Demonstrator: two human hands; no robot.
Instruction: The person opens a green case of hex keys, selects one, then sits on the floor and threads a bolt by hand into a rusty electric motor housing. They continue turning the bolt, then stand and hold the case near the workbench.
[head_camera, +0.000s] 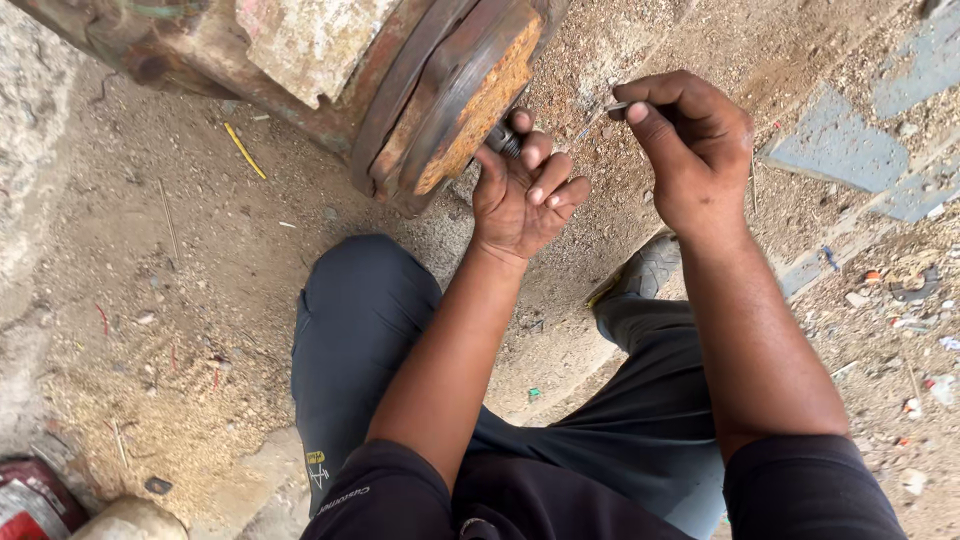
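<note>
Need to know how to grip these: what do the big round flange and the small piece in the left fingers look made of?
Flange: looks like heavy iron or steel, unpainted face, orange-brown flaky rust.
Small piece at the left hand fingertips: dark, ribbed like thread, probably a steel bolt; too small to be sure.

Hands (527, 195) at rusty flange (470, 100)

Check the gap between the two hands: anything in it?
Head view: nothing held between the left hand at the rusty round metal flange and the right hand pinching a thin metal pin; only sandy ground behind.
</note>
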